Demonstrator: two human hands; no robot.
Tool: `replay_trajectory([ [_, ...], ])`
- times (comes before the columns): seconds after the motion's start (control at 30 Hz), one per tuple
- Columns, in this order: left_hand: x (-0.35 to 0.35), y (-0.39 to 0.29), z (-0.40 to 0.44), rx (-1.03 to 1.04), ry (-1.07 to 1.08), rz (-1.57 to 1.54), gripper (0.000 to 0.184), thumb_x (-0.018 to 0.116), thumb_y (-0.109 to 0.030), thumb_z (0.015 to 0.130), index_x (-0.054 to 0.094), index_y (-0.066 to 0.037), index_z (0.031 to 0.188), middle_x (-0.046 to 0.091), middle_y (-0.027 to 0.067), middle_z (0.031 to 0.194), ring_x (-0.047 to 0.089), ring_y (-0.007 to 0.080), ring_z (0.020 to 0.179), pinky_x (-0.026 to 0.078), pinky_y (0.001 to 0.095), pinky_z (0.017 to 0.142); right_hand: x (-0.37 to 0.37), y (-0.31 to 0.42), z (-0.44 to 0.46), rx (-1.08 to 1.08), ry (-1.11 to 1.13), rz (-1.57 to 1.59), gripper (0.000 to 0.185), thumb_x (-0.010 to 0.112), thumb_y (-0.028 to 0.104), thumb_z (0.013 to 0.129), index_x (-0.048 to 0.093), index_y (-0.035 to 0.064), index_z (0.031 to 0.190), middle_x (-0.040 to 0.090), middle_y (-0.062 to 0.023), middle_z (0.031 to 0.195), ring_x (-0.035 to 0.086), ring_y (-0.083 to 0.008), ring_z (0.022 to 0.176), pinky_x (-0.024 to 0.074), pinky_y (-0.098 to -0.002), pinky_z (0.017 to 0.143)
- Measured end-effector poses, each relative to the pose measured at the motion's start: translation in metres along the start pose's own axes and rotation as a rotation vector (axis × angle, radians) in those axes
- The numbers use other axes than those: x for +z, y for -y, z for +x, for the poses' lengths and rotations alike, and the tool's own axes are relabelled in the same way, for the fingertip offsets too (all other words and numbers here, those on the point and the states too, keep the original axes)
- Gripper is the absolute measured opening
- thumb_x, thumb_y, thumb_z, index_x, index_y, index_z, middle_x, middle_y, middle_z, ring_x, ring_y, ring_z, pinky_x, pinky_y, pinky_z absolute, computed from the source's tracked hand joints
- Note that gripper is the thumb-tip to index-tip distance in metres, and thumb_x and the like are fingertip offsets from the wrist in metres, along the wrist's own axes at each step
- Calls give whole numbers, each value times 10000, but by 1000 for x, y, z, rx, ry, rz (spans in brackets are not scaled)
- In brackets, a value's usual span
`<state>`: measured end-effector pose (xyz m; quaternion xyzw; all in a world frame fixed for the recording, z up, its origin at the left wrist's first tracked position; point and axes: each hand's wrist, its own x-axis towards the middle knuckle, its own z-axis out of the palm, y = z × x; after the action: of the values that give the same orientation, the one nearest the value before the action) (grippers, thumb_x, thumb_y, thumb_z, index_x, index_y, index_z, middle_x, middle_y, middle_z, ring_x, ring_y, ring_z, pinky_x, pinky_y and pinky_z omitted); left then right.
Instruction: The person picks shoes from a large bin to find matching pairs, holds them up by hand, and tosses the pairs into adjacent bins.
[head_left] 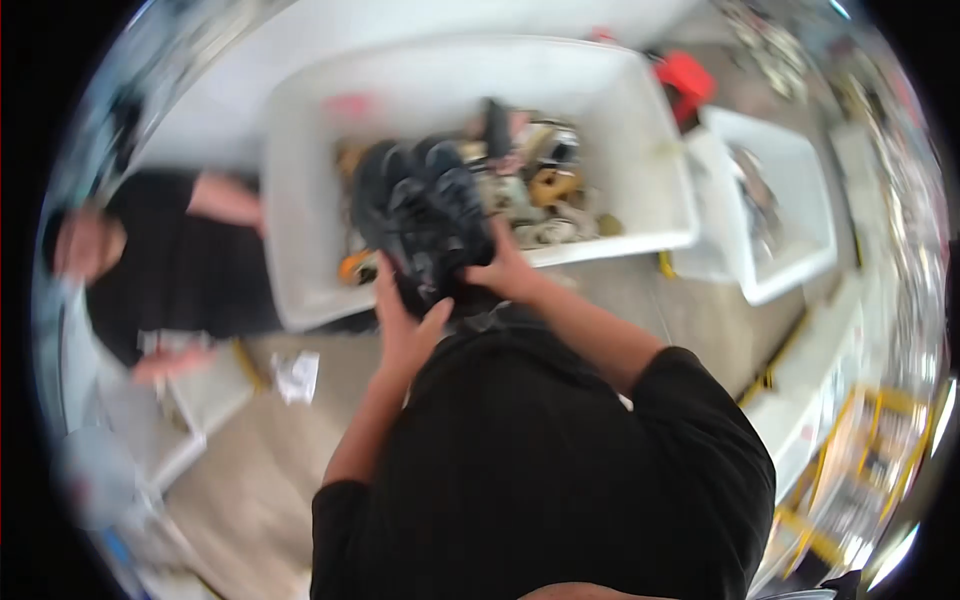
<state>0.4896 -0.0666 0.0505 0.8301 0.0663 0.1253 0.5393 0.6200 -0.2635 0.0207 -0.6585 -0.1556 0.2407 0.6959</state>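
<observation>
Pair of black shoes (423, 205), smooth and slightly glossy with rounded toes, held above a white, smooth-walled bin (640, 170); fingers of the left hand (502, 268) and right hand (405, 325) grip their near ends. Mixed footwear (545, 190) fills the bin beneath; another person (180, 255) stands beside it.

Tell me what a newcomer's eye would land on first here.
Probably the black shoes, held by left hand and right hand at the near side of the large white bin. Next, the jumbled items inside, then the bright red object by its far right corner.
</observation>
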Motion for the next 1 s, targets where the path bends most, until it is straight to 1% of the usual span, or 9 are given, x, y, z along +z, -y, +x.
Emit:
replay_trajectory([
  [0.07,12,27,9,-109,240,-313,982,741,-143,899,126,-41,1658,398,235,1554,496,305,1333,418,411,1101,-22,-22,-30,438,-221,196,1045,843,232,762,243,-16,1580,511,-219,1443,531,-292,1317,427,-424,1138],
  [0.13,26,31,19,-315,355,-646,843,663,-147,972,173,-55,1652,518,190,1460,564,229,1184,459,359,1017,-47,-44,-69,496,-340,278,986,797,269,851,220,14,1609,524,-197,1459,553,-305,1308,443,-420,1128],
  [0.3,57,84,31,-438,416,-470,717,601,-190,1029,236,-79,1636,628,102,1330,582,148,1066,473,300,921,-107,5,-134,831,-671,938,467,569,401,1049,557,180,1461,676,-40,1356,603,-214,1305,469,-440,1117],
  [0.37,63,99,36,-569,386,-402,699,622,-233,1031,276,-88,1621,652,71,1280,586,119,1026,471,275,873,-171,-74,-158,411,-682,1075,523,525,521,1051,609,178,1437,645,-32,1420,591,-252,1314,437,-511,1151],
  [0.57,51,155,41,-632,339,-259,678,632,-275,1028,325,-59,1593,655,61,1200,588,129,1023,473,285,841,-366,41,-192,96,-1087,860,434,602,515,981,680,153,1206,708,-63,1197,674,-294,1110,527,-526,1033],
  [0.67,39,153,45,-664,238,-244,660,632,-286,1027,349,-62,1580,655,58,1174,594,138,1005,473,287,830,-491,51,-228,-174,-1666,877,756,573,582,967,407,104,1528,426,-204,1544,503,-424,1315,414,-566,1132],
  [0.73,33,161,46,-676,210,-246,652,634,-290,1027,364,-58,1572,660,67,1189,605,150,1024,480,296,846,-487,74,-220,-23,-1866,794,863,554,583,978,224,103,1615,220,-263,1646,397,-465,1408,392,-560,1157],
  [0.83,15,191,39,-660,124,-206,605,642,-297,1024,432,-48,1534,674,103,1245,631,198,1111,495,331,921,-494,32,-147,11,-1692,521,828,549,570,992,269,80,1599,335,-276,1604,466,-445,1386,444,-511,1130],
  [1.0,-16,227,48,-701,-124,90,466,648,-295,1012,603,-27,1390,705,158,1242,658,258,1179,482,370,1031,-379,-85,50,480,-857,-77,509,544,395,1031,535,17,1371,666,-184,1233,664,-279,1094,556,-392,928],
])
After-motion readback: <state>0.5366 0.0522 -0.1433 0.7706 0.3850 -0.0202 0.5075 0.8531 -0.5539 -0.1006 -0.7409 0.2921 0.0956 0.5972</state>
